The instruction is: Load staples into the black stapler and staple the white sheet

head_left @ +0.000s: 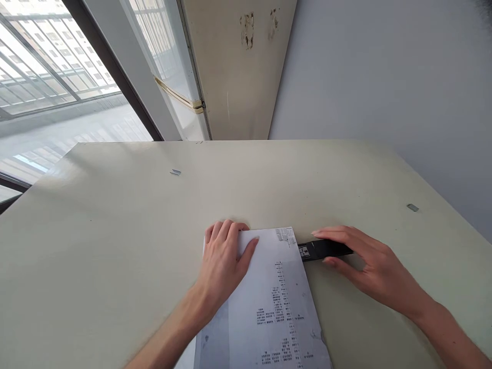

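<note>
A stack of printed white papers [265, 287] lies on the table in front of me, its far edge square to the table's back. My left hand [225, 256] grips its far left corner, fingers curled over the far edge and thumb on the top sheet. At the upper right edge of the papers is a black stapler [317, 249], its front end meeting the sheets. My right hand [361, 261] is around the stapler's rear part, fingers along its far side and thumb on the near side. Whether the sheets lie between its jaws is hidden.
The pale table [115, 266] carries a small staple strip [176, 172] at the back left and another grey strip [412, 207] at the right. Beyond it are a refrigerator [238, 77], a grey wall [376, 72] and a window [49, 61].
</note>
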`<state>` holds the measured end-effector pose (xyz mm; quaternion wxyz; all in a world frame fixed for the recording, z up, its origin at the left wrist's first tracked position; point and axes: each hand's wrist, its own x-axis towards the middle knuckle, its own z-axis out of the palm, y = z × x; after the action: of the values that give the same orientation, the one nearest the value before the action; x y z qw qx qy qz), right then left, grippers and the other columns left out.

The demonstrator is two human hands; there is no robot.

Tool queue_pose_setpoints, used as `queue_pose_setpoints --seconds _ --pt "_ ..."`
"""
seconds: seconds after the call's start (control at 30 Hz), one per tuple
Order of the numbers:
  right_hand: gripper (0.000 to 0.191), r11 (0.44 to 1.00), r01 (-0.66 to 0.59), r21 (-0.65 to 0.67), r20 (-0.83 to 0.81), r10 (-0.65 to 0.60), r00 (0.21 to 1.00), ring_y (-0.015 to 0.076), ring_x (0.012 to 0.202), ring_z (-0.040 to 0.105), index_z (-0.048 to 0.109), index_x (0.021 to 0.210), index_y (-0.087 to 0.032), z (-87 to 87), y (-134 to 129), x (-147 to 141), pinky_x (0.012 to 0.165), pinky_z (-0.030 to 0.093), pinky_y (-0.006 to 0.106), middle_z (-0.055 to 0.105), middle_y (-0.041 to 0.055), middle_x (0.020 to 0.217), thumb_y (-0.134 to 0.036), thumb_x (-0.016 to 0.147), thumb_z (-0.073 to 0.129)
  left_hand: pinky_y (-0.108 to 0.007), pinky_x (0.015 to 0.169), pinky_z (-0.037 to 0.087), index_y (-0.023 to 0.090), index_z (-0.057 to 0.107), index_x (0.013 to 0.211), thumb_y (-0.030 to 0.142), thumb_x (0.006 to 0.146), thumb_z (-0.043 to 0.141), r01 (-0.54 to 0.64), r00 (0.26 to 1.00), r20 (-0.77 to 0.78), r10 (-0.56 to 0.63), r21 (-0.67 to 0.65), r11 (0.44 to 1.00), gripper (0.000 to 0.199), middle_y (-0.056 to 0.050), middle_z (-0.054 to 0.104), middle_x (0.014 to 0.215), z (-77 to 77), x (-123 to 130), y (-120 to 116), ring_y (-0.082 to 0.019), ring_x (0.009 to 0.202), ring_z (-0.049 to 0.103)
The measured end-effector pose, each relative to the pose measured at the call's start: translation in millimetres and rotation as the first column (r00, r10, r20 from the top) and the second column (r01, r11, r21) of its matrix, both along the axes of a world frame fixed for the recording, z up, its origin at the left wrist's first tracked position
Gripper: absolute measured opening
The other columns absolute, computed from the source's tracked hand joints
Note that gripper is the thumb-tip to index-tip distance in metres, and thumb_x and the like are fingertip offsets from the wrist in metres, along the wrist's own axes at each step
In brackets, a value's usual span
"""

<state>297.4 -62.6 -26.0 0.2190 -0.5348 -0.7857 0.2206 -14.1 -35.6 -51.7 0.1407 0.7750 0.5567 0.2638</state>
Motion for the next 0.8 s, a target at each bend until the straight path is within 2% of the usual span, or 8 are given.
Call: queue_pose_setpoints --seconds 0.1,0.3,0.37,0.5,0.53,0.6,0.7,0.8 --pt "0.031 1.000 0.021 -0.004 -0.025 -0.021 0.999 0.0283 0.120 0.071 0.063 0.136 -0.041 -10.0 -3.4 10.9 0.089 0.063 0.040 0.073 0.0017 0.133 -0.047 0.106 0.059 -0.047 0.104 0.041 0.024 0.056 0.110 0.037 0.106 0.056 0.003 1.000 0.001 -0.003 -0.008 1.000 0.013 -0.002 0.069 0.107 -1.2 -0.8 0.7 -0.023 0.102 0.061" --pt "0.025 0.997 0.063 -0.044 -0.100 -0.067 0.993 0.0261 0.109 0.073 0.065 0.129 -0.039 -12.7 0.3 2.1 0.089 0.062 0.037 0.075 0.0023 0.125 -0.047 0.107 0.056 -0.045 0.101 0.041 0.024 0.057 0.108 0.041 0.107 0.055 -0.012 1.000 0.013 0.012 -0.005 1.000 0.017 -0.002 0.067 0.102 -3.0 -5.3 3.6 -0.022 0.098 0.059" --pt "0.025 0.996 0.074 -0.054 -0.121 -0.080 0.989 0.0253 0.106 0.073 0.065 0.128 -0.038 -10.7 2.8 -3.0 0.085 0.062 0.036 0.074 0.0031 0.123 -0.048 0.108 0.056 -0.044 0.099 0.040 0.023 0.056 0.103 0.041 0.107 0.054 -0.028 0.999 0.022 0.028 -0.015 0.999 0.019 -0.001 0.066 0.098 -0.5 -8.1 5.7 -0.022 0.094 0.058" --pt "0.026 0.993 0.055 -0.100 -0.110 -0.066 0.992 0.0252 0.105 0.071 0.064 0.128 -0.036 -9.0 6.7 -8.6 0.067 0.061 0.030 0.072 0.0047 0.125 -0.049 0.107 0.056 -0.042 0.093 0.040 0.023 0.056 0.092 0.037 0.108 0.050 -0.051 0.996 0.069 0.051 -0.009 0.999 0.022 0.000 0.064 0.089 11.9 -15.9 10.7 -0.021 0.086 0.056" --pt "0.028 0.996 0.045 -0.081 -0.103 -0.054 0.993 0.0261 0.109 0.070 0.063 0.130 -0.036 -8.9 7.2 -9.7 0.069 0.062 0.031 0.071 0.0051 0.129 -0.050 0.107 0.057 -0.041 0.091 0.040 0.023 0.056 0.091 0.035 0.108 0.050 -0.054 0.995 0.086 0.053 0.007 0.999 0.022 0.001 0.064 0.088 15.9 -18.2 11.8 -0.020 0.085 0.056" --pt "0.033 0.999 0.043 0.026 -0.092 -0.041 0.995 0.0287 0.121 0.066 0.060 0.135 -0.036 -8.0 7.4 -13.1 0.085 0.063 0.038 0.070 0.0058 0.135 -0.049 0.105 0.060 -0.039 0.088 0.040 0.023 0.055 0.090 0.032 0.107 0.052 -0.063 0.990 0.129 0.054 0.061 0.996 0.020 0.001 0.063 0.085 23.8 -22.5 13.5 -0.019 0.083 0.054" --pt "0.036 0.974 0.040 0.225 -0.093 -0.019 0.995 0.0314 0.133 0.060 0.059 0.138 -0.033 -2.0 5.9 -22.8 0.109 0.052 0.049 0.071 0.0067 0.134 -0.046 0.104 0.063 -0.037 0.083 0.039 0.023 0.054 0.089 0.025 0.106 0.055 -0.076 0.977 0.210 0.039 0.172 0.982 0.017 0.002 0.060 0.080 32.7 -27.0 14.2 -0.018 0.078 0.050" --pt "0.032 0.953 -0.025 0.303 -0.107 0.060 0.992 0.0326 0.137 0.058 0.063 0.133 -0.029 11.0 2.2 -38.9 0.112 0.050 0.050 0.073 0.0078 0.128 -0.042 0.103 0.066 -0.036 0.080 0.040 0.023 0.053 0.089 0.020 0.104 0.057 -0.079 0.960 0.281 0.003 0.261 0.962 0.016 0.003 0.055 0.077 37.2 -28.4 13.2 -0.017 0.075 0.048"
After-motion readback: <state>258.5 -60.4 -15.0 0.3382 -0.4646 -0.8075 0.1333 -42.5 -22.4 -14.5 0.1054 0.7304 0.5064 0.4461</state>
